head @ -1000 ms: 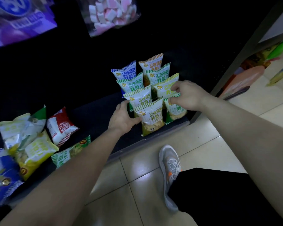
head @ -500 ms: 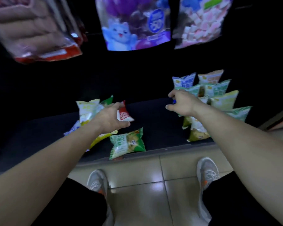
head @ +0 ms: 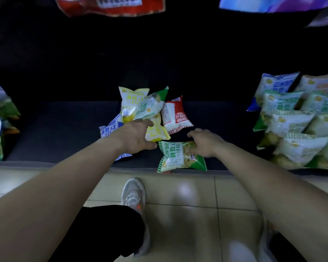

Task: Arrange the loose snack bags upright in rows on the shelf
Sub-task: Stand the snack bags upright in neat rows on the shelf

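The right hand [head: 204, 143] pinches the green snack bag [head: 175, 157] by its far corner. Just beside it, the left hand [head: 133, 138] seemingly grips a yellow snack bag [head: 157, 132].

**Snack bag colours**

The green bag [head: 180, 157] is green and white with striped edges. The yellow bag [head: 156, 132] is yellow and white, the red bag [head: 175, 114] is red and white, and the blue bag [head: 110, 127] is blue-and-white striped. The shelf [head: 55, 129] is dark grey and the floor [head: 187, 195] is beige tile.
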Demonstrator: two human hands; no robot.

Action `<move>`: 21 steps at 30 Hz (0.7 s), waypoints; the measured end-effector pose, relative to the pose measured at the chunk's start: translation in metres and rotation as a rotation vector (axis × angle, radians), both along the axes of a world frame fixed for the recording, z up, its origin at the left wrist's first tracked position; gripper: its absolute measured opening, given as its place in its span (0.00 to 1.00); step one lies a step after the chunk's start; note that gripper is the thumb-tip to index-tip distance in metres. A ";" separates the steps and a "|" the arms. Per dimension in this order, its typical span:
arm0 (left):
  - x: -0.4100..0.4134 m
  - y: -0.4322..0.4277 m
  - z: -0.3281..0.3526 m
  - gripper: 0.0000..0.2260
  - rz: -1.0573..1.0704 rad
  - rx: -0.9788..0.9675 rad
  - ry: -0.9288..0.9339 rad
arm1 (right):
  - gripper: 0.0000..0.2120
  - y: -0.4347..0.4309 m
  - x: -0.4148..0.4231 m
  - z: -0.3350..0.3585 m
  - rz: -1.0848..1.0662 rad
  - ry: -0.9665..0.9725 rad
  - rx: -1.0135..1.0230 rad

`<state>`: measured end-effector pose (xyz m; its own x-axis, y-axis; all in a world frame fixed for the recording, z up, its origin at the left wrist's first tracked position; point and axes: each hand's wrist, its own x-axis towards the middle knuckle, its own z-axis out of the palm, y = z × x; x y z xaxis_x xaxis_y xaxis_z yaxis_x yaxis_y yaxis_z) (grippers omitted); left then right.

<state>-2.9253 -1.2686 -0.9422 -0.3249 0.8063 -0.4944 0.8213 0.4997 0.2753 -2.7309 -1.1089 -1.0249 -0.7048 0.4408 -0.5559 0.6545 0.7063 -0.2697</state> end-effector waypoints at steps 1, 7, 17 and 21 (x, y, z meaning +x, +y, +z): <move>-0.003 -0.001 -0.003 0.36 -0.005 -0.014 0.007 | 0.38 0.000 -0.009 -0.009 0.022 -0.006 -0.012; -0.012 0.004 -0.001 0.33 0.013 0.027 -0.033 | 0.48 0.020 -0.036 -0.048 -0.010 -0.122 -0.202; -0.002 0.008 -0.002 0.31 -0.003 -0.013 -0.052 | 0.52 0.034 -0.016 -0.062 -0.034 -0.157 -0.243; 0.000 0.008 -0.002 0.31 0.002 -0.023 -0.042 | 0.47 0.030 -0.011 -0.058 -0.022 -0.118 -0.172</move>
<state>-2.9253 -1.2605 -0.9444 -0.3051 0.7941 -0.5257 0.8082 0.5079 0.2981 -2.7421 -1.0792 -1.0826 -0.6213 0.3471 -0.7025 0.7037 0.6416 -0.3053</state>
